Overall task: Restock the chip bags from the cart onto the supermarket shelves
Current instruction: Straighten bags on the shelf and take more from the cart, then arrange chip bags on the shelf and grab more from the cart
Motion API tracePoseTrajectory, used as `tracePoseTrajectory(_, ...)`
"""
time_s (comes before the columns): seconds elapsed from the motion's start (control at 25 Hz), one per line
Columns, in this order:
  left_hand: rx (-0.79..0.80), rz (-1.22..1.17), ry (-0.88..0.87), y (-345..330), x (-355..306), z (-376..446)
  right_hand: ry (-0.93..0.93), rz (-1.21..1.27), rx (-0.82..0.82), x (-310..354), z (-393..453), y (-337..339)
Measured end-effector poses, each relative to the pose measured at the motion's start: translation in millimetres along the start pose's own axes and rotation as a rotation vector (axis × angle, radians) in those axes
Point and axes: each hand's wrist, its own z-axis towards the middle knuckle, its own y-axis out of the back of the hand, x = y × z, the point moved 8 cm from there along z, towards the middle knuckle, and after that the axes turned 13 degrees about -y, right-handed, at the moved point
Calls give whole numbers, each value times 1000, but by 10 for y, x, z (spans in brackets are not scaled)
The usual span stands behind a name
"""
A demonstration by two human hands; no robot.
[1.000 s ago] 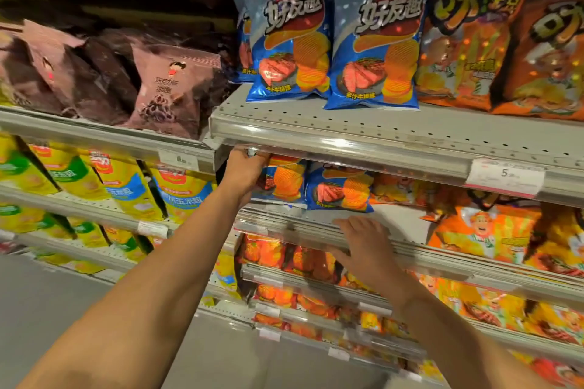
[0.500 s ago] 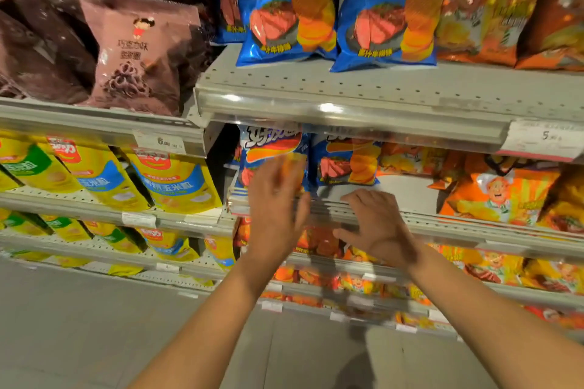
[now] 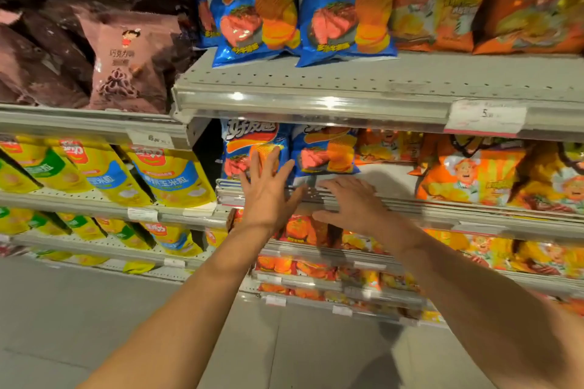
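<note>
Two blue chip bags stand on the middle shelf (image 3: 410, 204): the left blue bag (image 3: 243, 142) and the right blue bag (image 3: 328, 151). My left hand (image 3: 267, 193) is spread open in front of the left bag, fingers apart, holding nothing. My right hand (image 3: 350, 202) lies palm down over the shelf's front rail just below the right bag, fingers spread and empty. More blue bags (image 3: 344, 9) stand on the upper shelf (image 3: 316, 85). The cart is out of view.
Orange bags (image 3: 474, 174) fill the shelves to the right and below. Yellow bags (image 3: 170, 174) and pink-brown bags (image 3: 132, 60) sit on the left shelving unit. A price label (image 3: 485, 115) hangs on the upper rail. Grey floor lies below.
My left hand came out from deep under the upper shelf and now hovers open in front of the left blue bag. The view tilted down a little. My right hand stayed on the rail.
</note>
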Motion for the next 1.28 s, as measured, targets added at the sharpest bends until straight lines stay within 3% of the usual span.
tracePoseTrajectory(0.08, -28, -15, -48, -18, -413, -22, -60, 233, -27, -159, -145, 250)
tracePoseTrajectory(0.24, -278, -213, -196, -118, -1476, 47, -17, 475, -336, -942, -987, 746)
tracePoseTrajectory(0.32, -262, -290, -219, -429, -2125, 98, -80, 554, -388, -1610, -1530, 822)
tracePoseTrajectory(0.48, -1, -554, -257, -1405, -3895, 225, -412, 676, -409, -3414, -2648, 852)
tracePoseTrajectory(0.6, 109, -520, -611, -1950, -5351, 206, -647, 677, -438, -4586, -3546, 814)
tracePoseTrajectory(0.76, 273, -547, -866, -2644, -6711, 236, -951, 663, -499, -5707, -4497, 698)
tracePoseTrajectory(1.04, 659, -630, -1001, -4126, -8329, 603, -1385, 812, -566, -6871, -5384, 283)
tracePoseTrajectory(1.28, 969, -550, -1059, -5087, -9212, 711, -1716, 992, -476, -7436, -5660, -54)
